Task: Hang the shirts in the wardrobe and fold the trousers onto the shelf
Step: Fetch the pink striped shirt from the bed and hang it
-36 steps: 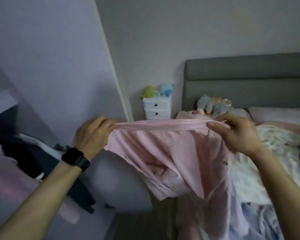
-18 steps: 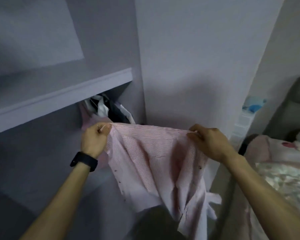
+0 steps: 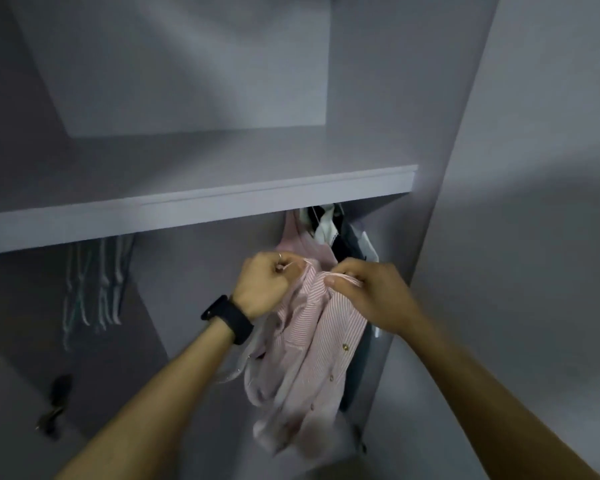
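Observation:
A pink-and-white striped shirt [image 3: 312, 334] hangs from my two hands inside the open wardrobe, bunched and drooping below them. My left hand [image 3: 265, 284], with a black watch on its wrist, grips the shirt's top edge in a fist. My right hand [image 3: 364, 292] pinches the top edge close beside it, thumb on the cloth. Both hands are just below the wardrobe shelf [image 3: 194, 206]. No hanger shows in the shirt.
Other clothes [image 3: 329, 230], pink, white and dark, hang at the right under the shelf, right behind my hands. Several bare hangers [image 3: 94, 282] hang at the left. The wardrobe's side panel [image 3: 534, 202] stands at the right.
The view has turned from the bed into the wardrobe. My hands have come close together and moved under the shelf, so the shirt, earlier stretched wide, now hangs bunched.

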